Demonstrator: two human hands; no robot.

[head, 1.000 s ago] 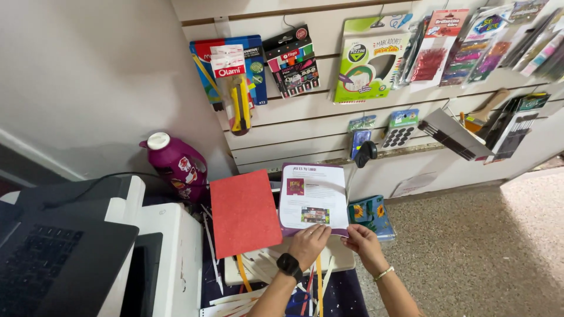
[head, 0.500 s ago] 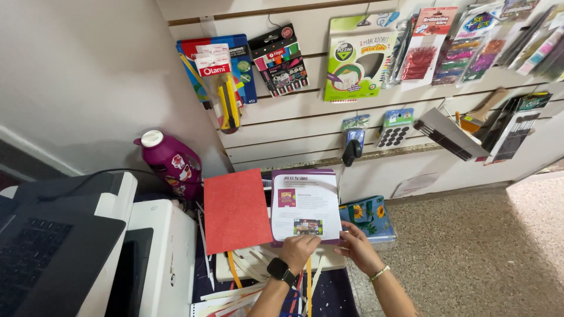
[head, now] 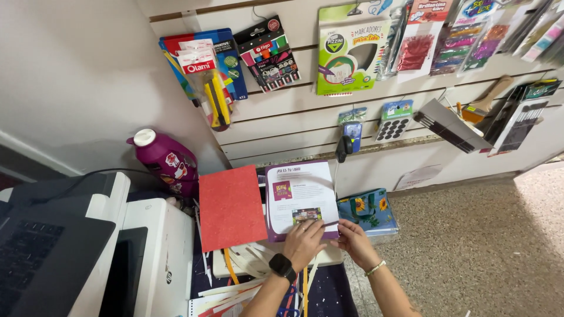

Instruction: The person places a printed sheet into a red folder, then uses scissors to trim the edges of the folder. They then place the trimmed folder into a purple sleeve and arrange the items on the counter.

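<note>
I have both hands on the near edge of a printed booklet [head: 301,199], white with a purple border, which lies on the table just right of a red glitter sheet [head: 231,207]. My left hand [head: 304,243], the one with the black smartwatch [head: 282,267], lies flat over the booklet's near edge, fingers spread and pressing rather than gripping. My right hand [head: 353,242] sits at the near right corner, fingers curled low; whether they pinch the page I cannot tell.

The booklet looks light and thin, likely to bend or slide, so I judge the near edge or a corner the best place to hold it, with the flat palm steadying it.

Loose white paper strips [head: 249,261] lie beneath and near the hands and could catch or scatter. A sunflower-print pouch [head: 368,212] sits just beside the booklet on the right. To the left stand a white printer [head: 158,252] and, further back, a purple bottle [head: 161,159]. On the far wall, a slatted display panel [head: 282,126] carries hanging packs of markers [head: 267,54].
</note>
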